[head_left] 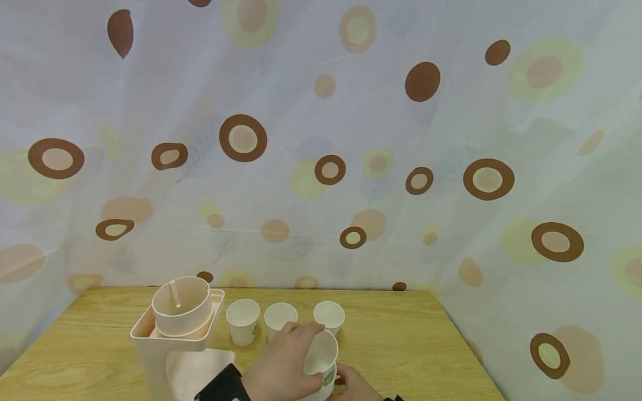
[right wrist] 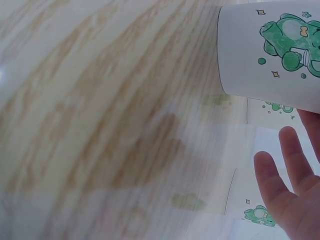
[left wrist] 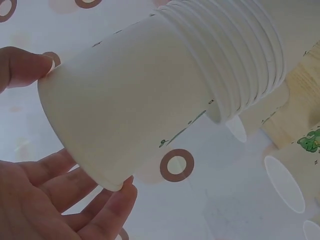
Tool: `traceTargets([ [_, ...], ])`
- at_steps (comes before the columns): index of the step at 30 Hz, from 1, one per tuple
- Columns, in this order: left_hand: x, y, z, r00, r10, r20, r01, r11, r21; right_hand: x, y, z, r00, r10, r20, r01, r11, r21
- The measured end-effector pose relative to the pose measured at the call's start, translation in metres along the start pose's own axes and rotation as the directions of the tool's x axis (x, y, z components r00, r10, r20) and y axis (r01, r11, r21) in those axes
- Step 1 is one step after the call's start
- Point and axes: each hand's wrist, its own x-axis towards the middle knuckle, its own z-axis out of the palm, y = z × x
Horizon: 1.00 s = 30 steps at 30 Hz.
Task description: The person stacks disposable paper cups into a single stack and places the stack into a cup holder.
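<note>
My left hand (head_left: pixel 283 362) pinches the top cup (left wrist: pixel 125 100), partly out of the stack (left wrist: pixel 235 55) right of the beige stand (head_left: pixel 152 359); can't tell whether my right hand (head_left: pixel 355 385) grips or just steadies, so tight nesting could lift the whole stack.

I see 2 grips low in head view, close together, near centre. Left grip (head_left: pixel 281 362): back turned up, reaching in from bottom edge, angled right. Its thumb (left wrist: pixel 25 67) stands opposite fingers (left wrist: pixel 111 212), wide apart, fingers lightly bent, tips pinching. Right grip (head_left: pixel 357 385) lower, pointing left, partly hidden. From right wrist I see 2 fingertips (right wrist: pixel 264 160) clear, spread; 3rd finger cut by edge.
</note>
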Motion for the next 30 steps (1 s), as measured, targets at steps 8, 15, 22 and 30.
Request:
traceTargets([
  [8,0.002,-0.007,0.005,0.999,0.004,0.052,-0.003,1.0,-0.019,0.001,0.001,-0.002,0.999,-0.027,0.018,0.028,0.999,-0.027],
  [15,0.003,-0.011,0.008,0.995,-0.013,0.099,0.019,0.998,-0.059,0.001,0.002,-0.004,0.998,-0.051,0.039,0.051,0.998,-0.019],
  [22,0.004,-0.01,0.009,0.994,-0.004,0.107,0.01,0.998,-0.057,0.001,-0.001,-0.005,0.997,-0.058,0.046,0.059,0.998,-0.03],
  [30,0.006,-0.012,0.012,0.987,-0.001,0.159,0.014,0.997,-0.081,0.001,0.002,-0.006,0.996,-0.078,0.041,0.08,0.996,-0.04],
])
